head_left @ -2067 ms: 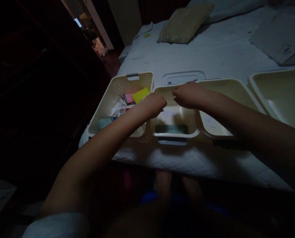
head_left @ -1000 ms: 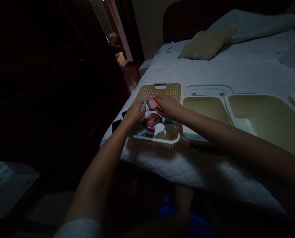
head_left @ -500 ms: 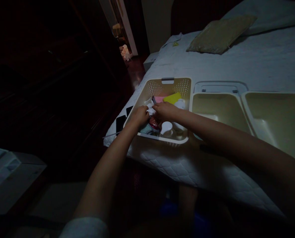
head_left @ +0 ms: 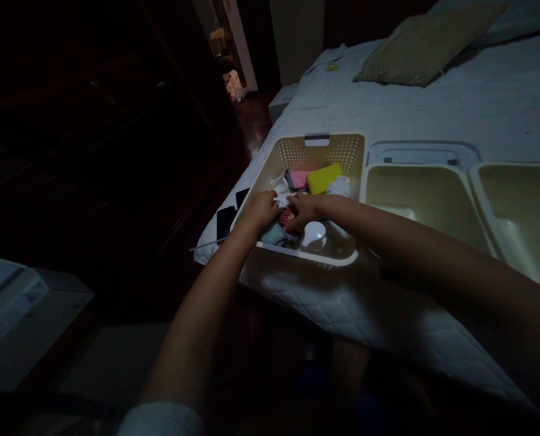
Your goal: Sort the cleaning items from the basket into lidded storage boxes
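A cream plastic basket (head_left: 358,181) with perforated walls stands on the bed, and both my hands reach into it. My left hand (head_left: 263,208) is closed at a crumpled white cloth (head_left: 282,194) near the basket's left side. My right hand (head_left: 306,208) has thumb and fingers spread over a red mesh bundle (head_left: 287,217), its fingertips close to the white cloth. Below them lies a teal mesh bundle (head_left: 274,235). A white round cup-like item (head_left: 314,235) sits beside my right hand. Farther back are a yellow sponge-like block (head_left: 324,178) and a pink folded cloth (head_left: 299,178).
Two cream bins (head_left: 433,168) (head_left: 515,166) stand right of the basket, with a clear lid (head_left: 422,149) behind them. Dark phone-like objects (head_left: 225,223) lie at the bed's left edge. A pillow (head_left: 426,45) rests farther back. A white box (head_left: 28,315) stands lower left.
My right hand has opened its fingers and shifted from the white cloth toward the red mesh bundle. My left hand stays at the white cloth. The view has shifted slightly.
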### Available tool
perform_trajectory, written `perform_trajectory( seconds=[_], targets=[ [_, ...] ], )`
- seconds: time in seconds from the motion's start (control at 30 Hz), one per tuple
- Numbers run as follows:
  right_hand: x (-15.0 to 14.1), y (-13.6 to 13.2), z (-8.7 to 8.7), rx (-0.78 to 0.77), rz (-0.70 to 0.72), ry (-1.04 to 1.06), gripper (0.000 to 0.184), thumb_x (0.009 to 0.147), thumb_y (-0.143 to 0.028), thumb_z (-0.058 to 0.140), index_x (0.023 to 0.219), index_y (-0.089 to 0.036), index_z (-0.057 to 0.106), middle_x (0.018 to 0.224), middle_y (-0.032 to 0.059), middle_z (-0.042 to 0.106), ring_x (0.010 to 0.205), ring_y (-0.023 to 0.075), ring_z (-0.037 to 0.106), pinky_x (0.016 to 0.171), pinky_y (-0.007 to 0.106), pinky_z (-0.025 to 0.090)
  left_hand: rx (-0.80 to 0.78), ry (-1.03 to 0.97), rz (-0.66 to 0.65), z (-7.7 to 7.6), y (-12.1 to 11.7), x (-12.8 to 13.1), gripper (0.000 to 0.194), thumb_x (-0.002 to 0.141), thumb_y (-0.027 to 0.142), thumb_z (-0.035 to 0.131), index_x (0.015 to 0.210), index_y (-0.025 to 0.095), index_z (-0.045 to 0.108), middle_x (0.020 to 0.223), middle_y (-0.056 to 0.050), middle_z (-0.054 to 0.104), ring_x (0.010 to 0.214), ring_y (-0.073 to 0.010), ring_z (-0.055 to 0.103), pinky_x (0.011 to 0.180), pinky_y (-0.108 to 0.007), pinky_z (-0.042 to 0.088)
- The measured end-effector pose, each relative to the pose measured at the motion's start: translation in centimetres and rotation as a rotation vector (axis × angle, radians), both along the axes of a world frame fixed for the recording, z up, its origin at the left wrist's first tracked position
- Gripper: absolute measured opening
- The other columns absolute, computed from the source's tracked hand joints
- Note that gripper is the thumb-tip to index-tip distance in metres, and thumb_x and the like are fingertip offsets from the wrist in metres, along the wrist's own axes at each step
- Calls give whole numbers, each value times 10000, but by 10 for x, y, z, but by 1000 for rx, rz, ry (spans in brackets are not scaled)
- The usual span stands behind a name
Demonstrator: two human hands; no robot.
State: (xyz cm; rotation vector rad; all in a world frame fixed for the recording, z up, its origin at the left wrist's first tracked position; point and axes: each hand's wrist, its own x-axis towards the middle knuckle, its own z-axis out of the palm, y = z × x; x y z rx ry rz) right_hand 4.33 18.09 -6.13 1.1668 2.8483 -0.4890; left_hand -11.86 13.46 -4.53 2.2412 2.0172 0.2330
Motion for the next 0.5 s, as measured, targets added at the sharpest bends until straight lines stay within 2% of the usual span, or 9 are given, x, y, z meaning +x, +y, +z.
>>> perform_trajectory(
  seconds=[0.1,0.17,0.37,0.5],
  targets=[
    [-3,2,0,-75,12,-53,949,647,-667,707,1383,-120,459,1355,216,516,1164,344,563,906,411,494,2,0,4,-2,2,-1,337,864,181,428,1131,130,626,1188,-152,665,1101,-234,613,947,-330,450],
    [-4,3,4,-76,18,-37,947,652,-663,711,1381,-116,454,1353,219,515,1165,344,560,909,406,489,-4,1,5,-2,3,-2,339,864,187,430,1133,130,628,1187,-151,666,1100,-231,614,943,-323,452],
    [-7,13,22,29,-32,23,729,778,-520,698,1318,-81,485,1290,215,566,1128,296,584,900,343,458,-6,-20,14,-3,3,-3,366,859,184,439,1174,131,618,1205,-136,665,1116,-216,611,952,-303,450],
    [-12,23,18,61,-77,16,651,823,-371,691,1347,-63,457,1339,244,528,1143,292,578,897,335,441,4,-40,13,-6,2,-4,377,860,181,436,1182,100,615,1190,-152,669,1093,-221,620,943,-306,456]
  ],
)
